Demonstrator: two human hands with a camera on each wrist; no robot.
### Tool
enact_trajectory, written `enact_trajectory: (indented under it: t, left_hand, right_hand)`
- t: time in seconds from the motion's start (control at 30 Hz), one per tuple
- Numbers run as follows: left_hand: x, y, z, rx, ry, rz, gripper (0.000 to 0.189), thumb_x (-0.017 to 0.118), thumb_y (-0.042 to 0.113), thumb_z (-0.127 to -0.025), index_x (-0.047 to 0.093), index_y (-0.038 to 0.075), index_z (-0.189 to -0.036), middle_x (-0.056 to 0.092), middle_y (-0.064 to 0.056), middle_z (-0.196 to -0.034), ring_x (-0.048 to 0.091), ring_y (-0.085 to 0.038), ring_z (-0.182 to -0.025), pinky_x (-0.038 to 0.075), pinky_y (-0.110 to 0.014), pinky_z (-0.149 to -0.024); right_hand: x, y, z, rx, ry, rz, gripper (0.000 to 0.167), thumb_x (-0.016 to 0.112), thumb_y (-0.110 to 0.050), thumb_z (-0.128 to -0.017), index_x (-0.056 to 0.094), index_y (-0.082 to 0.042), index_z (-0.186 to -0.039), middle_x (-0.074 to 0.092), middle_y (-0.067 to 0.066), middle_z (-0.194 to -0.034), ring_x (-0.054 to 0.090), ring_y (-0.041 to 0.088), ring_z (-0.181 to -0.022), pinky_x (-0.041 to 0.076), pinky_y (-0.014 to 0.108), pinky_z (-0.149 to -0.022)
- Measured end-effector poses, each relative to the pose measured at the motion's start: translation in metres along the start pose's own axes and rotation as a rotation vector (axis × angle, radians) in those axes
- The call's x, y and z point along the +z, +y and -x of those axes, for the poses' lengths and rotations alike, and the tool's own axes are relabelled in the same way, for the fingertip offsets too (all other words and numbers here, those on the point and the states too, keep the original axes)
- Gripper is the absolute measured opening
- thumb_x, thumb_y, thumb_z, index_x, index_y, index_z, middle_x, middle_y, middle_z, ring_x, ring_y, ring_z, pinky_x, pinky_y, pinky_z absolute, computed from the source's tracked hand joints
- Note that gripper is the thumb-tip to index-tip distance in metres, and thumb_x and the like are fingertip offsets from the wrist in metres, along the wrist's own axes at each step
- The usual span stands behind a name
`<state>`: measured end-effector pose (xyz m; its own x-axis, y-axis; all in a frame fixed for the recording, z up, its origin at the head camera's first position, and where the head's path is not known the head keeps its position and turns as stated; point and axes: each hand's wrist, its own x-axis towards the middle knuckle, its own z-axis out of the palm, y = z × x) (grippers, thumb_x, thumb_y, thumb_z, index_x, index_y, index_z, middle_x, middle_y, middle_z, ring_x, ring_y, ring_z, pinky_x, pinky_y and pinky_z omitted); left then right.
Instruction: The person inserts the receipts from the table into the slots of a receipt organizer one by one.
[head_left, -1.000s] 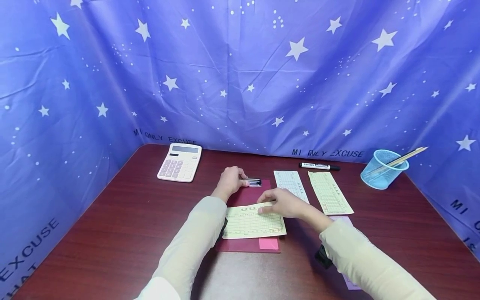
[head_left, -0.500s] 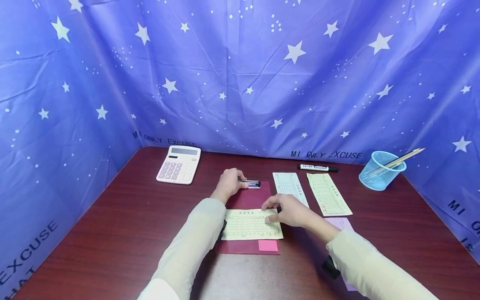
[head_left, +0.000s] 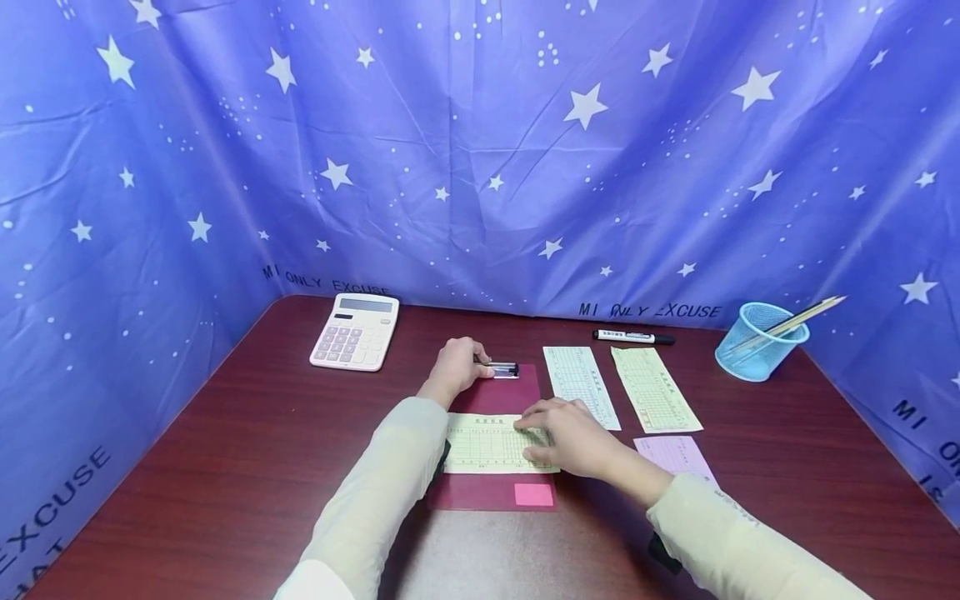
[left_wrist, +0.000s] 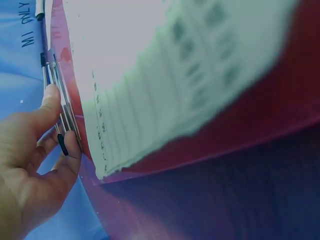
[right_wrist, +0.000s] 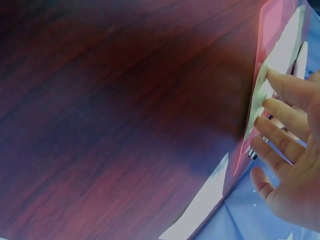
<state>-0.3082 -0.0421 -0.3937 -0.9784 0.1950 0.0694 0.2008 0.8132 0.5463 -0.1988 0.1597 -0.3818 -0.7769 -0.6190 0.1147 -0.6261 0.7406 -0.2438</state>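
A dark red clipboard [head_left: 498, 492] lies on the table with its metal clip [head_left: 506, 370] at the far end. My left hand [head_left: 456, 367] pinches that clip between thumb and fingers, closely seen in the left wrist view around the clip [left_wrist: 64, 107]. Across the board lies a pale yellow printed slip [head_left: 483, 446], its near part overlapped by my left sleeve. At the slip's right end is my right hand [head_left: 572, 437]. Its fingers are spread and fairly straight, fingertips at the paper's edge in the right wrist view. A pink sticky note [head_left: 533, 495] shows at the board's lower right corner.
Right of the board lie a white slip [head_left: 579, 385], another yellow slip [head_left: 656, 390] and a purple slip [head_left: 675, 454], partly under my right arm. A marker [head_left: 633, 337], a blue mesh pencil cup [head_left: 759, 346] and a calculator [head_left: 356, 332] stand farther back, before a blue star curtain.
The yellow slip has gone from tilted to lying nearly straight across the clipboard, a little lower, then slightly up again. My right hand moved with it, fingers now spread. The left hand stays at the clip.
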Motion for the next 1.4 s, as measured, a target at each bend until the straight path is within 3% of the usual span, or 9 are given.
enact_trajectory:
  t: [0.23,0.47,0.77,1.4]
  left_hand:
    - [-0.003,0.002,-0.003,-0.010,-0.029,-0.016,0.014,0.083,0.020,-0.087,0.081,0.009,-0.095,0.075,-0.008,-0.106,0.064,-0.031,-0.112,0.049,-0.040,-0.100]
    - [-0.007,0.005,-0.005,-0.042,-0.073,-0.031,0.011,0.081,0.020,-0.089,0.082,0.010,-0.095,0.075,-0.006,-0.100,0.062,-0.029,-0.114,0.048,-0.039,-0.102]
    - [-0.010,0.007,-0.009,-0.026,-0.105,-0.073,0.012,0.082,0.021,-0.088,0.082,0.011,-0.093,0.076,-0.004,-0.100,0.064,-0.027,-0.113,0.047,-0.036,-0.103]
    - [-0.012,0.005,-0.009,-0.038,-0.108,-0.024,0.012,0.082,0.020,-0.088,0.082,0.009,-0.092,0.076,-0.005,-0.096,0.065,-0.024,-0.106,0.049,-0.036,-0.099]
  right_hand:
    - [0.002,-0.003,-0.006,0.048,0.006,0.040,0.035,0.079,-0.020,-0.089,0.074,-0.008,-0.122,0.070,0.010,-0.122,0.063,0.031,-0.118,0.047,0.047,-0.083]
    - [0.005,-0.002,-0.015,0.102,-0.003,0.013,0.036,0.079,-0.019,-0.089,0.074,-0.007,-0.123,0.069,0.012,-0.125,0.061,0.033,-0.121,0.047,0.050,-0.086]
    - [0.005,0.003,-0.024,0.093,0.000,0.005,0.038,0.079,-0.019,-0.089,0.073,-0.006,-0.124,0.068,0.013,-0.127,0.060,0.035,-0.121,0.048,0.052,-0.089]
    - [0.006,0.010,-0.044,0.177,-0.023,0.017,0.039,0.072,-0.018,-0.095,0.068,-0.008,-0.133,0.063,0.012,-0.136,0.055,0.036,-0.126,0.045,0.052,-0.092]
